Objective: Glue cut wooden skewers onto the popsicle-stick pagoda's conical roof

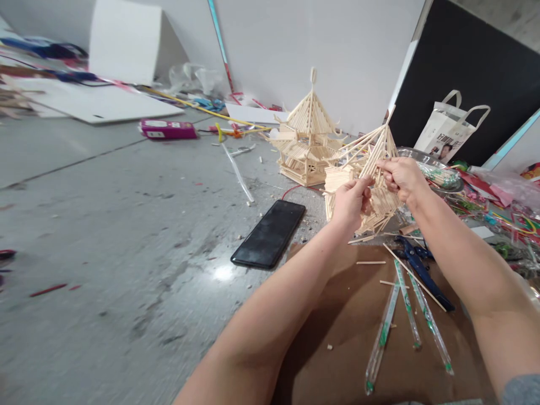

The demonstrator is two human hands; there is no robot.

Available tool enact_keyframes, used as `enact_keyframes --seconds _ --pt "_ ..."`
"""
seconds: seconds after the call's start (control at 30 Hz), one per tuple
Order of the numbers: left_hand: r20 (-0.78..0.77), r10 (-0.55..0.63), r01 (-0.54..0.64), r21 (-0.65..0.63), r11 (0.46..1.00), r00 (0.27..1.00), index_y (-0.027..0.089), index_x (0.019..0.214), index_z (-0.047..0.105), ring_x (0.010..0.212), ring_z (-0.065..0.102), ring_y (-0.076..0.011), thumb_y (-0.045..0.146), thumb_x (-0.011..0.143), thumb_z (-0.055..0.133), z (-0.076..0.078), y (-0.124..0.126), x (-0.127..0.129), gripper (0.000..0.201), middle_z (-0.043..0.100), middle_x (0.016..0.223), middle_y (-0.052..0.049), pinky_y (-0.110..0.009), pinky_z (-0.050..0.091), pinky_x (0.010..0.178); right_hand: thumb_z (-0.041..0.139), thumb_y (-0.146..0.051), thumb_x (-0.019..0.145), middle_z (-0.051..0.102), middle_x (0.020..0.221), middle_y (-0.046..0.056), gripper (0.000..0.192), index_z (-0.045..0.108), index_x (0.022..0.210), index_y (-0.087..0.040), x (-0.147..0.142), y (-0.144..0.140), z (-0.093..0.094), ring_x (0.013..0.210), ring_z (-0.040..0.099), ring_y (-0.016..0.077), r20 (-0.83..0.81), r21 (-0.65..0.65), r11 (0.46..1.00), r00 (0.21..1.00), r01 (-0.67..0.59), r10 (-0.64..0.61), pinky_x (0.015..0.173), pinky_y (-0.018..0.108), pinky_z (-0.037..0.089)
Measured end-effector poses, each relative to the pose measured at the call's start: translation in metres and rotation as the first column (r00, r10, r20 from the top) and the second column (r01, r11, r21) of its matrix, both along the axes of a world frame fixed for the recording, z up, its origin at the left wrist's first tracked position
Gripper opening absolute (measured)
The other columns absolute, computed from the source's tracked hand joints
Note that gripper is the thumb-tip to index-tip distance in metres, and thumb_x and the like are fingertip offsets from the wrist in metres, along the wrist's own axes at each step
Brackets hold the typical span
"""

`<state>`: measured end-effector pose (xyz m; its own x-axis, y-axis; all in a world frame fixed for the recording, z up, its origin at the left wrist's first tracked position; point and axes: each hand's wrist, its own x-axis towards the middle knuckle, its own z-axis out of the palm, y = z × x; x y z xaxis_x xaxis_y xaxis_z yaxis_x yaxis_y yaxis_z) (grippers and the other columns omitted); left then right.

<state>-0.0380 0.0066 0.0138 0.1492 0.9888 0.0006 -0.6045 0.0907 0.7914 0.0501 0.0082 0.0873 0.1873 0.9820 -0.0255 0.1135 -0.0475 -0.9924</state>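
Note:
My left hand [353,201] is closed, its fingers pinching the lower ends of thin wooden sticks on a cone-shaped roof frame [371,147]. Just to the right, my right hand [403,175] is closed too, thumb and forefinger on the sticks of the same slope. The frame's sticks meet at a pointed top and fan out downward. Below and behind my hands is a partly built stick pagoda [337,179], largely covered by them. Behind it to the left stands a fuller stick pagoda [310,132] with tiered roofs and a finial.
A black phone [270,233] lies on the grey floor. On the brown board [329,315] are blue-handled pliers [424,270], loose sticks and wrapped chopsticks [386,332]. A metal bowl [442,174], a tote bag [447,132] and plastic litter stand right; a purple box [167,129] lies left.

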Motion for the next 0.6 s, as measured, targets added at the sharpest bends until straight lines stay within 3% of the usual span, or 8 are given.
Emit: enact_keyframes --seconds 0.23,0.43,0.6 --pt "0.001 0.008 -0.008 -0.008 1.0 1.0 0.013 0.064 0.057 0.028 0.03 -0.0011 0.035 0.066 0.06 0.0002 0.0006 -0.0005 0.023 0.042 0.042 0.007 -0.017 0.017 0.031 0.054 -0.011 0.076 0.035 0.03 -0.008 0.028 0.039 0.053 -0.017 0.0046 0.0013 -0.0022 0.023 0.025 0.0016 0.013 0.013 1.0 1.0 -0.026 0.026 0.027 0.014 0.015" --pt "0.019 0.043 -0.041 -0.087 0.995 0.999 0.015 0.064 0.053 0.027 0.035 -0.0045 0.03 0.064 0.052 0.0031 0.0007 -0.0013 0.015 0.045 0.043 0.006 -0.019 0.02 0.03 0.059 -0.017 0.074 0.037 0.032 -0.008 0.032 0.037 0.051 -0.017 0.0095 0.0006 -0.0045 0.024 0.026 0.0011 0.005 0.026 0.998 0.998 -0.059 0.059 0.028 0.015 0.014" --pt "0.073 0.01 -0.003 -0.097 0.995 0.997 0.015 0.063 0.052 0.028 0.036 -0.0052 0.026 0.062 0.047 0.0025 0.0013 -0.0015 0.012 0.047 0.046 0.005 -0.02 0.022 0.031 0.058 -0.016 0.074 0.036 0.031 -0.009 0.031 0.037 0.051 -0.017 0.0086 0.0015 -0.0052 0.023 0.025 0.0012 0.015 0.026 0.997 0.998 -0.068 0.067 0.027 0.015 0.014"
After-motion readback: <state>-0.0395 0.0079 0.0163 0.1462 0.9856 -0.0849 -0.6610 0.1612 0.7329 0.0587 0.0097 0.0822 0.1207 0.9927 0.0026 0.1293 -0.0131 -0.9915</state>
